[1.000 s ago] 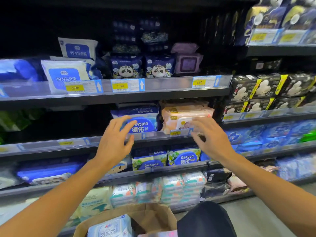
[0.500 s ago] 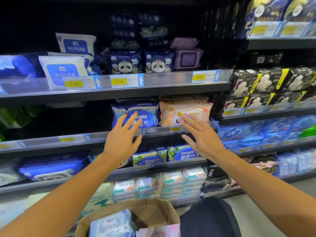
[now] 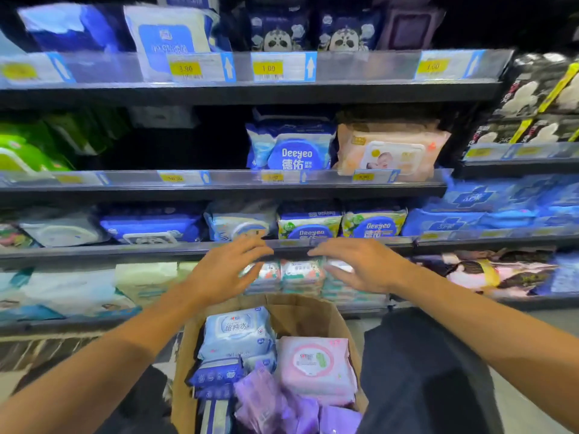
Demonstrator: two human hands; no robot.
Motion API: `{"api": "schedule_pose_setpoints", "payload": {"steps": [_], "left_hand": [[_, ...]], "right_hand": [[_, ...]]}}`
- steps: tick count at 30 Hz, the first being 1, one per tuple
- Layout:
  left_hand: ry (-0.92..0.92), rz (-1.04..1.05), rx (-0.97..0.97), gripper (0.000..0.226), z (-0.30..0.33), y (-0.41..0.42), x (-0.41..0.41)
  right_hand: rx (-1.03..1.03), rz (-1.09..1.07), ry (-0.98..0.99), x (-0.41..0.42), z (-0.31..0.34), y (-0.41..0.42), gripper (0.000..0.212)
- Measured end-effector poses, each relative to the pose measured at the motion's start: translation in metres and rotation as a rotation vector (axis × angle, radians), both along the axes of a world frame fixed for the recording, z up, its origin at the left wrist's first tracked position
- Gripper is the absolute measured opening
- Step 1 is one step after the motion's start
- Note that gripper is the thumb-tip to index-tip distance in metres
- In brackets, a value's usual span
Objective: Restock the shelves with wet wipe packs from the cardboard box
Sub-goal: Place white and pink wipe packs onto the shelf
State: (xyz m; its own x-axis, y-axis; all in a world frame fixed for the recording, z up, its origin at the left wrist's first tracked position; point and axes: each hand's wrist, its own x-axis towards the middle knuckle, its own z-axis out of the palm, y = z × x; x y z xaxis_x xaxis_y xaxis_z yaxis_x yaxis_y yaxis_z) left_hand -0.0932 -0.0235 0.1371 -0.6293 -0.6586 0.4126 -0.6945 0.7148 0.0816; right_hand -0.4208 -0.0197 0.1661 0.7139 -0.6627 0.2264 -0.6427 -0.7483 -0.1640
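The brown cardboard box [image 3: 316, 311] stands low in the middle, filled with wet wipe packs: a pale blue pack [image 3: 236, 333], a pink pack [image 3: 315, 366], purple packs [image 3: 266, 402] and dark blue ones [image 3: 216, 375]. My left hand [image 3: 227, 269] and my right hand [image 3: 360, 266] hover empty above the box's far edge, fingers spread and relaxed, in front of the third shelf's rail. On the shelf above sit a blue Deeyeo pack [image 3: 291, 145] and a peach baby-wipe pack [image 3: 391, 150].
Metal shelves [image 3: 219, 92] with price tags run across the view, stocked with wipe packs. A dark gap [image 3: 175, 145] lies left of the blue Deeyeo pack. A dark-clothed knee [image 3: 416, 364] sits right of the box. Grey floor shows at lower right.
Both hands have come down and back from the Deeyeo and peach packs on the middle shelf to just above the box. The view has tilted down, showing more of the box.
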Motion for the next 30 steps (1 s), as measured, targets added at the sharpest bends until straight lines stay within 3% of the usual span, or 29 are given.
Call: {"api": "schedule_pose_setpoints", "payload": {"steps": [6,8,12,14,16,19,22,26,28,30], "left_hand": [[-0.188,0.336,0.671,0.036,-0.089,0.019,0.051],[-0.130,0.441,0.867,0.040,-0.111,0.022,0.062],[0.071,0.564,1.033,0.050,-0.149,0.015,0.073],[0.120,0.621,1.070,0.052,-0.173,0.005,0.081],[0.145,0.768,1.169,0.062,-0.215,-0.009,0.093],[0.272,0.991,1.295,0.089,-0.255,-0.019,0.091],[0.337,1.118,1.377,0.108,-0.256,-0.018,0.075],[0.394,1.241,1.434,0.094,-0.263,-0.011,0.064],[0.502,1.280,1.446,0.096,-0.270,-0.008,0.064],[0.568,1.283,1.452,0.114,-0.271,-0.007,0.067]], "right_hand": [[0.565,-0.156,0.281,0.031,-0.061,-0.014,0.047],[0.707,-0.226,0.298,0.036,-0.082,-0.014,0.048],[0.931,-0.547,0.325,0.039,-0.131,-0.006,0.035],[1.137,-0.698,0.251,0.037,-0.149,0.007,0.030],[1.275,-0.789,0.144,0.033,-0.166,0.019,0.058],[1.168,-0.805,0.016,0.039,-0.189,0.033,0.083],[1.189,-0.920,0.061,0.047,-0.209,0.034,0.063],[1.247,-0.990,0.202,0.056,-0.223,0.040,0.050],[1.257,-1.089,0.060,0.054,-0.235,0.044,0.047],[1.272,-1.179,-0.131,0.054,-0.245,0.048,0.046]]}}
